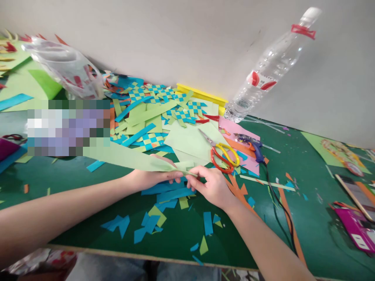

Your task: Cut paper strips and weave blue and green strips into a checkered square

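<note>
Pale green paper strip [129,158] is pinched near its right end by the thumb and fingers of both the left hand [152,177] and the right hand [213,188], above mid-table [175,234]; white-and-red label [261,80] on the clear bottle [277,56] bears print too small to read. Scrap-strewn green surface runs from hands to front edge [117,253], wall [175,47] bounding the back. Scissors [215,147] lie just beyond the right hand, glue gun [257,151] farther right, its cord [288,214] trailing beside the right forearm, checkered woven pieces [152,140] beyond the left hand.
</note>
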Action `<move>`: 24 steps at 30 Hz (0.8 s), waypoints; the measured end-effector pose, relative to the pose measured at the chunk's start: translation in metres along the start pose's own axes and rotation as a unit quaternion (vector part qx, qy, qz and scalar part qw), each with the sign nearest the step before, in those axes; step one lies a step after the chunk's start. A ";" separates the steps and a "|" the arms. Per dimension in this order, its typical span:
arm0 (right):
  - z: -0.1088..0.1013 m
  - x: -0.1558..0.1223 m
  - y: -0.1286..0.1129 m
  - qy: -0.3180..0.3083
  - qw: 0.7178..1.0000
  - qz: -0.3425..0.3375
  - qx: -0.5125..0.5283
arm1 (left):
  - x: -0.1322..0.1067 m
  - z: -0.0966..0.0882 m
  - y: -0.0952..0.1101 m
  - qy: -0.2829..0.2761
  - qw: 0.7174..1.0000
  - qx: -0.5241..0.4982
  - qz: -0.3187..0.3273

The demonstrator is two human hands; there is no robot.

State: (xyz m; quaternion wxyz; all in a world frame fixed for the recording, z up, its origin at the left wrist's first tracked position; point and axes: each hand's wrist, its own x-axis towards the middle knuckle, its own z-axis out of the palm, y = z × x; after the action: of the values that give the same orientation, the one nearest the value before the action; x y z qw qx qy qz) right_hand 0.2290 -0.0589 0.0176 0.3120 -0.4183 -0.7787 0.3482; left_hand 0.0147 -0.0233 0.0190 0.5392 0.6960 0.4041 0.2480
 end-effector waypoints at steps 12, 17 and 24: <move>0.001 0.000 0.003 0.000 1.000 -0.018 -0.011 | 0.000 0.000 -0.004 0.002 0.999 -0.033 -0.012; 0.001 0.001 0.003 0.011 0.999 -0.030 -0.021 | 0.001 0.002 -0.010 0.021 0.998 -0.056 -0.021; 0.001 0.000 0.003 0.007 0.999 -0.034 -0.025 | 0.000 0.002 -0.008 0.015 0.999 -0.045 -0.027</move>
State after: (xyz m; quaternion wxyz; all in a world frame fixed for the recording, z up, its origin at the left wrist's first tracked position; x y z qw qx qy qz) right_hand 0.2296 -0.0581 0.0144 0.3181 -0.4018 -0.7989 0.3148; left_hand 0.0135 -0.0236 0.0112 0.5703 0.6560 0.4190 0.2624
